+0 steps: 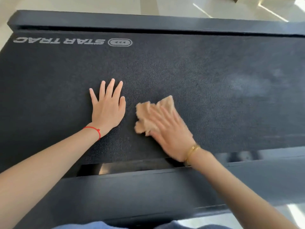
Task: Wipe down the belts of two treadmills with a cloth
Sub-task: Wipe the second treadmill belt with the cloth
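Observation:
A black textured treadmill belt [206, 76] fills most of the view, with a white STAR TRAC logo [72, 42] printed at its far left. My left hand [108, 107] lies flat on the belt with fingers spread and straight. My right hand [170, 131] presses a crumpled tan cloth [148, 116] onto the belt just to the right of the left hand; its fingers are straight and blurred by motion. The cloth sticks out beyond the fingertips on the far and left sides.
A dark side rail [148, 22] runs along the belt's far edge, and another rail [132, 187] runs along the near edge under my forearms. Pale glossy floor [181, 5] shows beyond the far rail. A faint dusty smear [252, 83] marks the belt at the right.

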